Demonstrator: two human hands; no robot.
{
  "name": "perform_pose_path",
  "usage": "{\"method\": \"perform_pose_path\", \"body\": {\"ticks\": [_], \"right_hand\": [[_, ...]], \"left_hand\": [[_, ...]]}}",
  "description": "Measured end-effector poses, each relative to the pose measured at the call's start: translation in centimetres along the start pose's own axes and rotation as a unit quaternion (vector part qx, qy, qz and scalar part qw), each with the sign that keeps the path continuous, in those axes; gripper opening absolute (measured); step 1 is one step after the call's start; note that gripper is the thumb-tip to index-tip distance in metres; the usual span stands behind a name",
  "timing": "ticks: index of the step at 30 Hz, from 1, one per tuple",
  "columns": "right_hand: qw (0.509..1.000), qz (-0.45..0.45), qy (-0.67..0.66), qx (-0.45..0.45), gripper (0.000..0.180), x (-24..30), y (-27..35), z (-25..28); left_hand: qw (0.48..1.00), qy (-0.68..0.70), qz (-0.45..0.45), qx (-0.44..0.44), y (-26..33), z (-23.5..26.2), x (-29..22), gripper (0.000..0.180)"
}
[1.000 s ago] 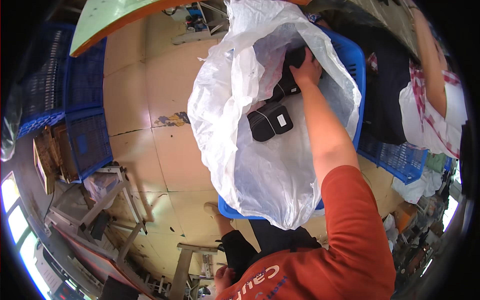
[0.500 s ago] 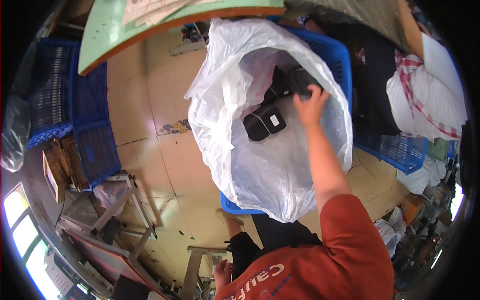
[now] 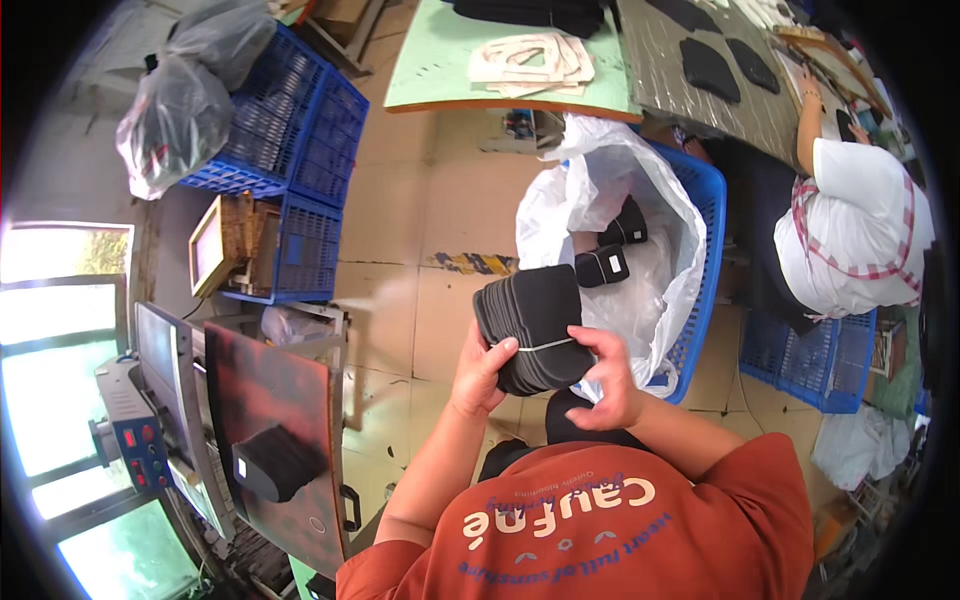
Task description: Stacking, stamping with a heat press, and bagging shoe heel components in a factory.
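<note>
In front of my body I hold a thick stack of flat black pads (image 3: 538,305), with rounded corners and a pale band around it. My left hand (image 3: 476,372) grips its left side, thumb over the edge near the band. My right hand (image 3: 614,378) is curled against the right side, fingertips on the stack by the band. Just beyond, an open white plastic bag (image 3: 553,208) lines a blue crate (image 3: 708,275). Inside the bag lie two black bundles with white labels, the nearer bundle (image 3: 601,267) and the farther bundle (image 3: 630,218).
Another black bundle (image 3: 278,462) rests on a reddish-brown board (image 3: 285,375) at my left. Ahead stands a green table (image 3: 430,75) with pale cut-outs (image 3: 530,62). A co-worker (image 3: 850,225) works at the right. Blue crates (image 3: 290,130) are stacked at the far left.
My right hand has come out of the bag, and the banded stack is now between both hands. My left hand has risen from the lower edge. The view has shifted.
</note>
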State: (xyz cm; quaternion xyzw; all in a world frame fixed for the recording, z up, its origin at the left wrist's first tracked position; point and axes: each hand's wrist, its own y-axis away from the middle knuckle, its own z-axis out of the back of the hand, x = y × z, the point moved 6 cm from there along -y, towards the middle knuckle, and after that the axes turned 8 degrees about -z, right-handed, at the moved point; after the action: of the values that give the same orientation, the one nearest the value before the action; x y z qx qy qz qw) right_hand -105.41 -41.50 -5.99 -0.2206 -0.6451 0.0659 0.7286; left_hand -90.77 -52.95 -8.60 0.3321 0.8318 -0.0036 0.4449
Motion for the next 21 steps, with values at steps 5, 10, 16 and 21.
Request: {"method": "perform_pose_path", "body": {"ticks": [5, 10, 16, 21], "right_hand": [[0.815, -0.346, -0.463, -0.024, 0.104, -3.5, -1.4, -4.3], [0.665, -0.404, -0.607, 0.162, 0.083, -3.5, -1.0, -12.5], [0.625, -0.428, -0.621, 0.202, 0.068, -1.8, 0.4, -19.0], [0.649, -0.47, -0.549, 0.239, 0.06, 1.9, 0.8, -22.8]], "left_hand": [[0.958, -0.248, -0.139, 0.04, 4.8, -0.1, -5.8, 0.089], [0.927, -0.336, -0.167, 0.008, 10.8, 1.8, -8.8, 0.084], [0.888, -0.405, -0.203, -0.083, 17.7, 6.0, -14.4, 0.048], [0.931, -0.265, -0.225, -0.114, 21.9, 8.2, -15.8, 0.04]]}}
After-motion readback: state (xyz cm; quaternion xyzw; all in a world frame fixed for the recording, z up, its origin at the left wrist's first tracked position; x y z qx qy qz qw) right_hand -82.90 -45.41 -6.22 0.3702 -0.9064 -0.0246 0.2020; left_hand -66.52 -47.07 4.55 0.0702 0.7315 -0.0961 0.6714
